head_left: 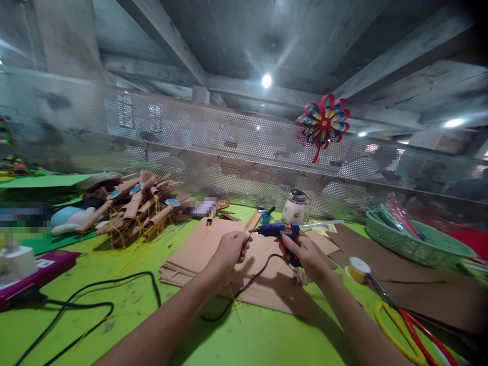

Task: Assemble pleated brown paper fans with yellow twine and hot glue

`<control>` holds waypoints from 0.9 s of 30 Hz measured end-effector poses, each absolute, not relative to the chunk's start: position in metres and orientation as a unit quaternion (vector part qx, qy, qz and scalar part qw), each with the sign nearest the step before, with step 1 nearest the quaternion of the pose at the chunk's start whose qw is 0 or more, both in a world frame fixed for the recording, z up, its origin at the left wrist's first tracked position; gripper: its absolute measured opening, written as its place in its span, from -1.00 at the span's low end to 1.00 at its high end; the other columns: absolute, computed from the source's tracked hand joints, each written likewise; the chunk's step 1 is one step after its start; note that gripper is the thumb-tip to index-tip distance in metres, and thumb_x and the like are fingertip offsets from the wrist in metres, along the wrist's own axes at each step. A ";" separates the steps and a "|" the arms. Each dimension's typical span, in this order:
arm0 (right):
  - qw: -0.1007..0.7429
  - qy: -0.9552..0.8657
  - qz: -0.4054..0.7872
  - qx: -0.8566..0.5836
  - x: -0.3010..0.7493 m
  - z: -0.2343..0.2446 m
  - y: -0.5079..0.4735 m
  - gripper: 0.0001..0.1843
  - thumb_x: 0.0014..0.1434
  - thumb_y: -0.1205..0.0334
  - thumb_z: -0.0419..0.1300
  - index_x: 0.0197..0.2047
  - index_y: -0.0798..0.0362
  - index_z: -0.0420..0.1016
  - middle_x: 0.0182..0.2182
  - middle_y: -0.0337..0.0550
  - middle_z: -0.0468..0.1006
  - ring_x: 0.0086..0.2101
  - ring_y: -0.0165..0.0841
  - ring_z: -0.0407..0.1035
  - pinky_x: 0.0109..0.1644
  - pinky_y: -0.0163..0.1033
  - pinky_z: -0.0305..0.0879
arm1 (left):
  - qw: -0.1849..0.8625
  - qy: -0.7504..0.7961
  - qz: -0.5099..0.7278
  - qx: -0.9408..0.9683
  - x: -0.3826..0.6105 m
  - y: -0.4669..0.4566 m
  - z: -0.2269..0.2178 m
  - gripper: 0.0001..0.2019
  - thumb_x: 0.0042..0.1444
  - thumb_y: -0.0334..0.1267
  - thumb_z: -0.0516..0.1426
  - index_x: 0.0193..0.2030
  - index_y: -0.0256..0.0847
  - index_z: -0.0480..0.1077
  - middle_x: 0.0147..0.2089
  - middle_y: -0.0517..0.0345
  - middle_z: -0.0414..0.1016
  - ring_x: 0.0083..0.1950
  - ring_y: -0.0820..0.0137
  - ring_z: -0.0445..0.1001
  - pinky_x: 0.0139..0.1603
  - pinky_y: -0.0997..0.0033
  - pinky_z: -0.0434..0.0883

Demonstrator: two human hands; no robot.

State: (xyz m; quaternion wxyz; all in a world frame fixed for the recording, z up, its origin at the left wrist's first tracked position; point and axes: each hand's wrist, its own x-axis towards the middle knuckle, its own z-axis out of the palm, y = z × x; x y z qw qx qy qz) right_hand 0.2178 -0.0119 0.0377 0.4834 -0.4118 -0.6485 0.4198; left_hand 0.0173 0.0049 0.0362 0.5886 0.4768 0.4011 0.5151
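Observation:
My right hand (303, 254) is wrapped round the grip of a blue hot glue gun (280, 230), its nozzle pointing left. A pale glue stick (324, 223) sticks out of the gun's rear. Just under the nozzle, my left hand (231, 252) is closed in a pinch; what it holds is mostly hidden by the fingers, though yellow thread (235, 301) hangs below. Both hands are above a stack of brown kraft paper sheets (190, 249) on the green tabletop. Behind the left fingertips is a narrow tan strip (253, 221).
A pile of rolled brown paper pieces (133, 208) with yellow threads lies left. Black cable (125, 277) crosses the table from a purple power strip (57, 267). At right are scissors (400, 325), a yellow thread spool (357, 269) and a green basket (407, 239); a jar (295, 206) stands behind.

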 end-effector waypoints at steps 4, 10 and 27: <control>0.475 -0.657 0.417 -0.411 0.220 0.037 -0.012 -0.53 0.11 -0.14 0.16 -0.43 0.17 0.38 -0.63 -0.27 0.25 -0.62 -0.48 0.17 -0.57 -0.34 0.10 | 0.595 0.401 0.510 0.474 0.017 0.005 0.037 -0.86 -0.08 -0.29 0.03 -0.45 -0.34 0.31 -0.60 0.32 0.14 -0.65 0.66 -0.02 -0.63 0.60 -0.11; 0.519 -0.626 0.429 -0.394 0.225 0.034 -0.008 -0.56 0.11 -0.12 0.17 -0.35 0.17 0.39 -0.59 -0.30 0.22 -0.60 -0.49 0.15 -0.54 -0.33 0.13 | 0.589 0.399 0.518 0.475 0.018 0.005 0.037 -0.87 -0.09 -0.30 0.04 -0.44 -0.34 0.31 -0.59 0.31 0.15 -0.63 0.65 0.00 -0.63 0.61 -0.10; 0.500 -0.646 0.421 -0.394 0.229 0.031 -0.006 -0.57 0.13 -0.10 0.15 -0.35 0.17 0.41 -0.61 -0.29 0.23 -0.60 -0.47 0.16 -0.52 -0.32 0.13 | 0.615 0.380 0.509 0.467 0.016 0.005 0.036 -0.88 -0.11 -0.29 0.07 -0.45 -0.33 0.31 -0.58 0.29 0.16 -0.63 0.65 0.01 -0.62 0.60 -0.13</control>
